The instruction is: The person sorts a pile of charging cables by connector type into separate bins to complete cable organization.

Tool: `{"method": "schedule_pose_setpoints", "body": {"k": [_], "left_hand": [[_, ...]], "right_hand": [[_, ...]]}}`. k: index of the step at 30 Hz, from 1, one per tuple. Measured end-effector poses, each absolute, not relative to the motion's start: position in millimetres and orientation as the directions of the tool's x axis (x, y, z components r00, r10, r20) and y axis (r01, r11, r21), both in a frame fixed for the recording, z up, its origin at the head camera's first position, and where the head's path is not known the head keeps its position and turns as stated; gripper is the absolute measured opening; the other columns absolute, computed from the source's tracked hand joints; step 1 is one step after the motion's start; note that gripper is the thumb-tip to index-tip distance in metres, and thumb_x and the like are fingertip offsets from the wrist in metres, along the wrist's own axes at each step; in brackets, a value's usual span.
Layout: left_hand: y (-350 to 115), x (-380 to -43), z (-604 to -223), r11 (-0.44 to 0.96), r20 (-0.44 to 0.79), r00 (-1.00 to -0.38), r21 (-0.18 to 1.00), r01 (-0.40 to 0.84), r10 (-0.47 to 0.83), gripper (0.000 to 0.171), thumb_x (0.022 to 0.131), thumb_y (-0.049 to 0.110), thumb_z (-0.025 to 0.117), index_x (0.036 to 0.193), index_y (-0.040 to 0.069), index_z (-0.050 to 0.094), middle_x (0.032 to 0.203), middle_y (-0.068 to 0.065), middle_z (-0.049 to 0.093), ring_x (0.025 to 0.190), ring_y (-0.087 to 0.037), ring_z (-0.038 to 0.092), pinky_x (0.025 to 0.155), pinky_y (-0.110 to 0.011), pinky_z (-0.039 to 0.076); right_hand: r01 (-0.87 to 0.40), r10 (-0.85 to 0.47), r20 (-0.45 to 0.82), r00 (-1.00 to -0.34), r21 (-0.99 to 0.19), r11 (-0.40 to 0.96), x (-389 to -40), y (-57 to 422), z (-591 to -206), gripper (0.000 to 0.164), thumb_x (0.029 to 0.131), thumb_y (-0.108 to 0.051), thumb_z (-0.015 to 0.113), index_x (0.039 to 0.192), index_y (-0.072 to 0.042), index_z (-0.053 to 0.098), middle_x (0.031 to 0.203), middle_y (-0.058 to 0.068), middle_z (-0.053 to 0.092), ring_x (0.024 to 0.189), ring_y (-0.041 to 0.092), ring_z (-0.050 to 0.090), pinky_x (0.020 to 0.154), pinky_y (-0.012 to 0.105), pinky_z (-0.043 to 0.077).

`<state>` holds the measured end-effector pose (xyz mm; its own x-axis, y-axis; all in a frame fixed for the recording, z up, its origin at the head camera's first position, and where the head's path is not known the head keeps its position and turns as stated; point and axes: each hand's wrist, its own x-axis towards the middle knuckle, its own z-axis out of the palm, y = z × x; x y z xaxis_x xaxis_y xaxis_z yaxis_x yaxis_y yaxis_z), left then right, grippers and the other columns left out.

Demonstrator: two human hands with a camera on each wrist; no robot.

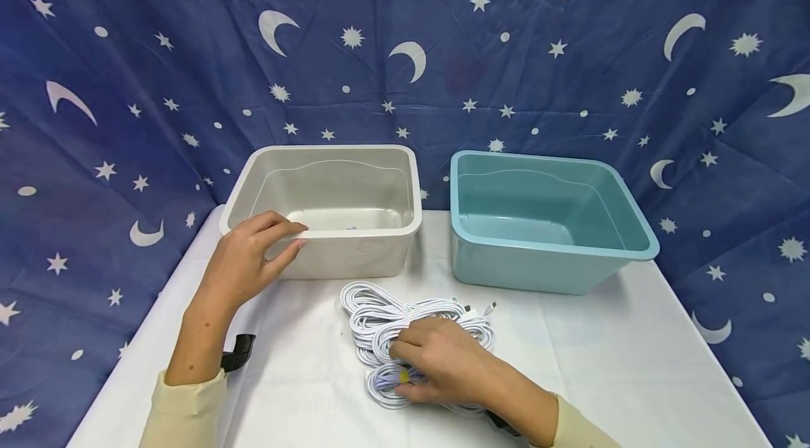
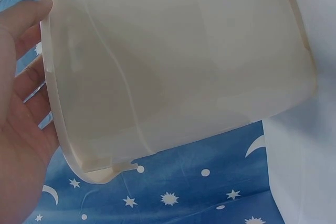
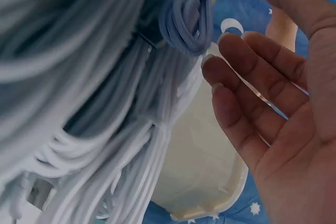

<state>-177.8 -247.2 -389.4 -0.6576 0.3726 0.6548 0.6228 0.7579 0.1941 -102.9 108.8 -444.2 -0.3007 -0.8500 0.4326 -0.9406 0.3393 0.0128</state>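
My left hand (image 1: 243,261) is at the front rim of the beige bin (image 1: 342,251), thumb outside and loosely bent fingers over the rim; the left wrist view shows the thumb tip at the rim edge. On the table lies a heap of coiled white cables (image 1: 380,321) with metal plugs. My right hand (image 1: 443,360) is over its near right side, fingers loosely bent. Between thumb and fingers sits a small lilac cable bundle (image 3: 184,19) with a yellow tie (image 1: 403,376). The right wrist view shows the thumb and fingertips apart, not closed round it.
A teal bin (image 1: 544,269) stands to the right of the beige one at the back of the white table (image 1: 304,392). A small purplish bit (image 1: 351,228) shows just above the beige bin's front rim. Dark blue cloth (image 1: 373,82) with moons and stars hangs behind and at both sides.
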Motion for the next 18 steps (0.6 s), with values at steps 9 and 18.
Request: {"method": "schedule_pose_setpoints", "body": {"k": [9,18], "left_hand": [[-247,-177,-390,0.758,0.649,-0.666,0.204,0.619,0.368,0.02,0.09,0.016,0.085,0.109,0.012,0.082,0.098,-0.001,0.07,0.084,-0.021,0.07,0.071,-0.044,0.056],[-247,-177,-389,0.759,0.653,-0.659,0.194,0.622,0.373,0.02,0.09,0.016,0.085,0.109,0.012,0.082,0.097,-0.001,0.07,0.084,-0.021,0.069,0.071,-0.044,0.056]], "right_hand": [[-0.939,-0.911,0.271,-0.311,0.062,0.338,-99,105,-456,0.038,0.07,-0.031,0.091,0.083,-0.022,0.057,0.077,-0.014,0.051,0.07,0.006,0.048,0.063,0.023,0.045],[-0.933,-0.897,0.326,-0.299,0.095,0.346,-99,101,-453,0.026,0.073,-0.019,0.083,0.08,-0.021,0.058,0.078,-0.01,0.052,0.07,0.009,0.052,0.063,0.025,0.045]]}}
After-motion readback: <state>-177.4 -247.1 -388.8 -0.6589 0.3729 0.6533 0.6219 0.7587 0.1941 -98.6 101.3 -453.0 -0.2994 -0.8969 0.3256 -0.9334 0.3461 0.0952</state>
